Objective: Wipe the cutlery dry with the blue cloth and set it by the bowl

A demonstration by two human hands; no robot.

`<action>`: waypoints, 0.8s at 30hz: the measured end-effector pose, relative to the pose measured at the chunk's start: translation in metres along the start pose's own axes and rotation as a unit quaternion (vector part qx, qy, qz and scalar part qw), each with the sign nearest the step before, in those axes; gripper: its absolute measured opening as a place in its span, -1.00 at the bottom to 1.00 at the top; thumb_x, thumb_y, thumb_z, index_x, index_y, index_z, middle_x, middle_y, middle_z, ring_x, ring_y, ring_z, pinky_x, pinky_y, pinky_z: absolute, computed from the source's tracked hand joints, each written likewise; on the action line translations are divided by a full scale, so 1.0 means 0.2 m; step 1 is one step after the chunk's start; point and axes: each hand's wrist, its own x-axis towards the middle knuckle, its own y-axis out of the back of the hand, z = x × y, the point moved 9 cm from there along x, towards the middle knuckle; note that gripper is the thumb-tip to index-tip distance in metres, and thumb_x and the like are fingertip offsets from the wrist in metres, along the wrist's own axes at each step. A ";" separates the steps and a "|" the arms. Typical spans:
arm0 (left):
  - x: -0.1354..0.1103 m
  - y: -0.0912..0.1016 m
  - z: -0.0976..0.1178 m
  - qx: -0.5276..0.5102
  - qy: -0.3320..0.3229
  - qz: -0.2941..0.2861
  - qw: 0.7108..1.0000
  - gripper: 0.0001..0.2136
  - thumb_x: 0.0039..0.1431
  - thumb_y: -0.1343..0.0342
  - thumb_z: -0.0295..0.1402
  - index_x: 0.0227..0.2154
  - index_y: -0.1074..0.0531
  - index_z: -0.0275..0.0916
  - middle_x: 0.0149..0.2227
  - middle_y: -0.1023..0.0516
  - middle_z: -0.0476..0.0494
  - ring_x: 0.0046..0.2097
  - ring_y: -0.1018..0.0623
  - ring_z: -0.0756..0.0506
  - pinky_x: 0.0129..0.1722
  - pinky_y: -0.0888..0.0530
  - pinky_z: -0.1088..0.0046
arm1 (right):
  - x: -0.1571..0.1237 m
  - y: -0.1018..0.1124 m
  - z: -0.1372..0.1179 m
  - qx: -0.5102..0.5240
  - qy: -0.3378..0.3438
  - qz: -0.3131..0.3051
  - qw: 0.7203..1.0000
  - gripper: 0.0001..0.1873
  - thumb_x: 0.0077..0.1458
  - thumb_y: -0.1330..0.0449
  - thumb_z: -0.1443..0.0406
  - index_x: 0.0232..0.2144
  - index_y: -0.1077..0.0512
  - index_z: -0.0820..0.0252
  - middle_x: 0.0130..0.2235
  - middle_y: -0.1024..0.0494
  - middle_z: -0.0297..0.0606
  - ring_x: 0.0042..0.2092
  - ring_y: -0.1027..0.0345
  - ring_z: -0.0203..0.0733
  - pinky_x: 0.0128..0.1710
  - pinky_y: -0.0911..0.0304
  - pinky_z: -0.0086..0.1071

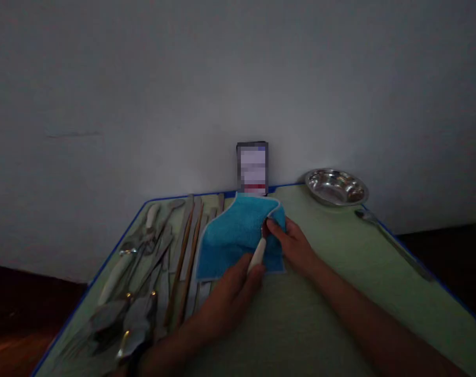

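No text, label, brand or number is legible. The upright card, against the wall at the far edge of the tabletop, is blurred into blocks. Only a red band shows near its bottom.

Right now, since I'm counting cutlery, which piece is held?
The white-handled utensil in the left hand, over the blue cloth; the other utensils lie on the table.
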 end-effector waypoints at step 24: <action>0.00 0.00 -0.03 -0.043 -0.010 0.013 0.999 -0.75 0.24 0.21 -0.20 -0.26 -0.26 -0.25 -0.46 -0.30 0.01 -0.44 -0.30 0.01 -0.47 -0.23 0.50 | -0.03 0.02 -0.08 0.037 0.069 0.034 0.996 -0.17 -0.03 -0.14 0.16 0.20 0.20 -0.03 -0.29 -0.53 -0.35 -0.33 -0.41 -0.20 -0.30 -0.34 -0.28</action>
